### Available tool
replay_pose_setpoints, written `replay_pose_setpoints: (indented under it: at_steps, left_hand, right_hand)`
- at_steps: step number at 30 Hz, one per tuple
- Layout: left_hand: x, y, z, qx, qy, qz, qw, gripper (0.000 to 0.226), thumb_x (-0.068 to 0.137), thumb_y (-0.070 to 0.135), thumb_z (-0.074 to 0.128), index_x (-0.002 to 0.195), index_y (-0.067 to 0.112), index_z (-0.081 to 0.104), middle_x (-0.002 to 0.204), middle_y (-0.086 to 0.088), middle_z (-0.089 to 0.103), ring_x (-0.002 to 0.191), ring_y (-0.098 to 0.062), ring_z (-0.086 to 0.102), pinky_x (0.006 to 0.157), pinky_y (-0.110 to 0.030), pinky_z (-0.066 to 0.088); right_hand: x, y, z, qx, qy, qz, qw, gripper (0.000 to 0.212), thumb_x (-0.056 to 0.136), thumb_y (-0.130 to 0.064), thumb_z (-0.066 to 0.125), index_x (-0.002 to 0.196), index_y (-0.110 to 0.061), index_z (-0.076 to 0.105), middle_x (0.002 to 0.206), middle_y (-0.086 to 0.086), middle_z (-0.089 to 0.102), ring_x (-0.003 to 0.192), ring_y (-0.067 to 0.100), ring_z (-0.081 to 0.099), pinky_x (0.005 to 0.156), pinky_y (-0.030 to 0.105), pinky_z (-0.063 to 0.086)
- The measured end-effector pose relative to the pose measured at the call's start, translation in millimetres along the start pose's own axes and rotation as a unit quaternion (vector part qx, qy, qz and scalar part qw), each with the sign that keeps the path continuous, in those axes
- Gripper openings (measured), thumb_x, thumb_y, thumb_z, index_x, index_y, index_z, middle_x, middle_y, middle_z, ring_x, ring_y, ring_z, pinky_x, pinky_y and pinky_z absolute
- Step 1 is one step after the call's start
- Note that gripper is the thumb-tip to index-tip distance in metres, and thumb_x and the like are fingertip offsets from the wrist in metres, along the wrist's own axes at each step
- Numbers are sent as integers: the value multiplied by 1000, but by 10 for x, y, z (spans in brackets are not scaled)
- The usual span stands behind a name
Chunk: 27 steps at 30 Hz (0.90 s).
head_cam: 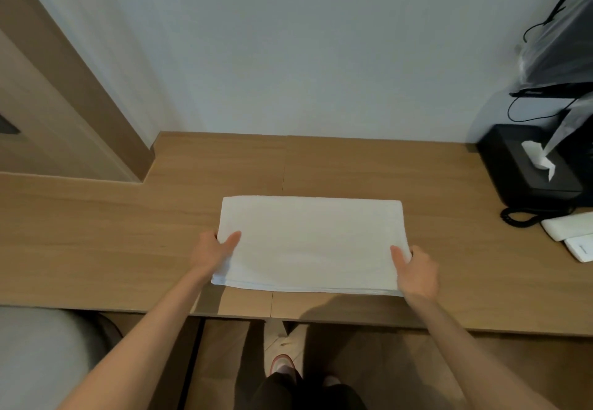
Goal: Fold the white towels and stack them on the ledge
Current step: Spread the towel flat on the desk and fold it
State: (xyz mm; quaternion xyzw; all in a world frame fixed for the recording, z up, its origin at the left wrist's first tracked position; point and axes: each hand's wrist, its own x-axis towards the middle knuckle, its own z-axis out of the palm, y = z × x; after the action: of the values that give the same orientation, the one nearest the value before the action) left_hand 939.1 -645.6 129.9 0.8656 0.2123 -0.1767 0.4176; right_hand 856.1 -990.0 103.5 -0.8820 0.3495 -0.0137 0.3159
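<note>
A white towel [311, 242] lies folded into a flat rectangle on the wooden ledge [128, 233], near its front edge. My left hand [213, 251] grips the towel's left edge, thumb on top and fingers tucked under the cloth. At the right edge my right hand [417, 270] holds the towel the same way, thumb lying on the top surface. Several layers show along the towel's near edge.
A black tissue box [526, 165] with a white tissue sticking out stands at the right of the ledge, beside a black corded phone and white papers [569, 233]. A plastic-wrapped dark bag [558, 53] sits behind it. A wooden door frame [64, 95] rises at the left.
</note>
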Motion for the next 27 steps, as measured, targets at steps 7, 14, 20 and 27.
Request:
replay_pose_setpoints:
  at_steps: [7, 14, 20, 27]
  left_hand:
    - [-230, 430, 307, 220, 182, 200, 937, 53, 89, 25, 59, 137, 12, 39, 140, -9, 37, 129, -28, 34, 103, -37, 27]
    - [-90, 626, 1228, 351, 50, 344, 869, 52, 103, 28, 15, 152, 20, -2, 160, 5, -5, 146, -14, -11, 114, -39, -17]
    - [179, 314, 1116, 357, 64, 333, 870, 53, 99, 43, 16, 150, 37, 8, 159, 13, -1, 146, -9, -6, 112, -34, -21]
    - [334, -9, 583, 343, 121, 269, 892, 60, 95, 48, 4, 151, 28, 3, 157, 3, -10, 142, -7, -16, 116, -30, -16]
  right_hand:
    - [-127, -510, 142, -120, 85, -159, 976, 42, 82, -7, 64, 122, -15, 51, 136, 6, 45, 124, 25, 38, 104, 35, 29]
    - [-108, -1042, 859, -187, -66, -306, 931, 51, 103, -20, 21, 152, -18, 7, 160, -2, 0, 147, 16, -5, 116, 32, -11]
    - [16, -767, 899, -222, -39, -298, 928, 52, 100, -43, 23, 150, -38, 8, 160, -7, 1, 147, 17, -3, 117, 37, -11]
    - [217, -318, 442, -231, -18, -206, 951, 52, 99, -47, 15, 150, -40, 9, 160, -4, 1, 147, 19, -3, 119, 41, 0]
